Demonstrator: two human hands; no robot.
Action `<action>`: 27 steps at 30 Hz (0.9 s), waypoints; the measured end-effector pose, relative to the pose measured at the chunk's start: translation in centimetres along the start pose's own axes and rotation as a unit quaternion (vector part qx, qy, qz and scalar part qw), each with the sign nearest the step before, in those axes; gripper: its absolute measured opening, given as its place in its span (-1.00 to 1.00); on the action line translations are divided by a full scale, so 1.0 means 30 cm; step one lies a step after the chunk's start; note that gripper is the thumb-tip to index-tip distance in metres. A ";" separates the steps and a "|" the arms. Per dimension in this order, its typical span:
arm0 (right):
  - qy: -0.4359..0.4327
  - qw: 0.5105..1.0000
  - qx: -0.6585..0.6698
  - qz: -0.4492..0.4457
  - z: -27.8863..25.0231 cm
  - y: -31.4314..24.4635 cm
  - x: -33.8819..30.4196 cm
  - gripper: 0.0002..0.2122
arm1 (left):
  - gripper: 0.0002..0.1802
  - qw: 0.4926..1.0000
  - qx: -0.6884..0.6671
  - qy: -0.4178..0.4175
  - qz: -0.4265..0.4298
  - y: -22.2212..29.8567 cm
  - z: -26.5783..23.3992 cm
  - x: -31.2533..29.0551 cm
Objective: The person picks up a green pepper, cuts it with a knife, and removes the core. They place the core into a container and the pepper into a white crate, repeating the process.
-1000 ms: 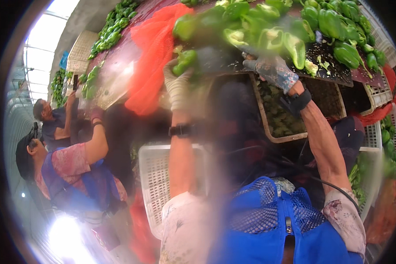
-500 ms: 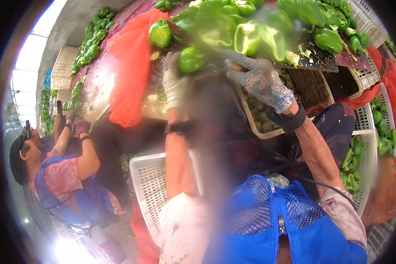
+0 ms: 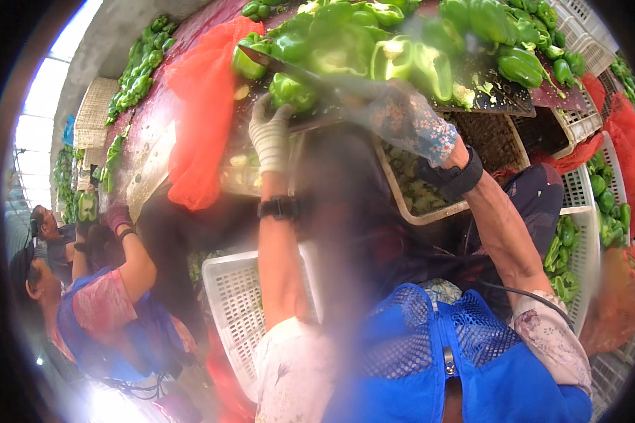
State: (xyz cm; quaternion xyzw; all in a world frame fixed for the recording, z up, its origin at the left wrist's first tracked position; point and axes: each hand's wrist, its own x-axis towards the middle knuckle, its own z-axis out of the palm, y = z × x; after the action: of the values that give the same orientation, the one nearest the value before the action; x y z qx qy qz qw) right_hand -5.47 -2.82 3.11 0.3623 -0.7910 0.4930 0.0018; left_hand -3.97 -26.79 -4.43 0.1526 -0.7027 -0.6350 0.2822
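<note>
In a pale striped glove, my left hand (image 3: pixel 269 139) has its thumb and fingers against the lower side of a whole green bell pepper (image 3: pixel 291 92). My right hand (image 3: pixel 410 120), in a grey glove with a flowered cuff, is closed round a knife, its handle mostly hidden by the fingers. The dark knife blade (image 3: pixel 283 67) points up to the left, just above the pepper. Halved bell peppers (image 3: pixel 430 69) with pale insides lie beyond my right hand, among a pile of whole ones. A blurred smear covers part of the middle.
A red mesh bag (image 3: pixel 206 120) drapes over the table left of my hand. Below the board, a crate (image 3: pixel 420 215) contains pepper scraps. A white crate (image 3: pixel 236 296) stands by my left forearm. Crates of peppers (image 3: pixel 575 282) stand right. Two people work at the left, one in a blue vest (image 3: pixel 109 317).
The knife blade has swung into view above the pepper, pointing left. My left hand and its pepper have shifted slightly left. At the left, the nearer co-worker's hands have lowered.
</note>
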 end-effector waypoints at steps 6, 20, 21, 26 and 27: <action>0.096 0.981 0.119 -0.122 0.083 -0.013 0.088 -0.62 | -0.59 0.998 -0.057 0.013 -0.032 -0.006 0.015 -0.019; -0.045 0.984 -0.173 -0.014 0.265 -0.068 0.207 -0.75 | -0.64 0.989 0.128 0.066 0.022 -0.005 -0.009 0.002; -0.018 0.992 -0.122 -0.033 0.236 -0.055 0.188 -0.71 | -0.65 0.980 0.185 0.059 0.029 0.000 0.013 -0.004; -0.041 0.995 -0.087 -0.016 0.105 0.054 0.094 -0.65 | -0.44 0.979 0.150 -0.021 0.136 -0.030 0.116 -0.036; 0.051 0.995 -0.045 -0.075 0.061 0.148 0.020 -0.64 | -0.35 0.988 0.118 -0.032 0.097 0.008 0.236 -0.105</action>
State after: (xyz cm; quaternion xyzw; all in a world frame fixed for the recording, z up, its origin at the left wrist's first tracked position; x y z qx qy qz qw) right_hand -7.83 -3.47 -1.07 0.3946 -0.7816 0.4735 0.0955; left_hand -5.61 -19.24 -5.07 0.0956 -0.7927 -0.5222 0.2997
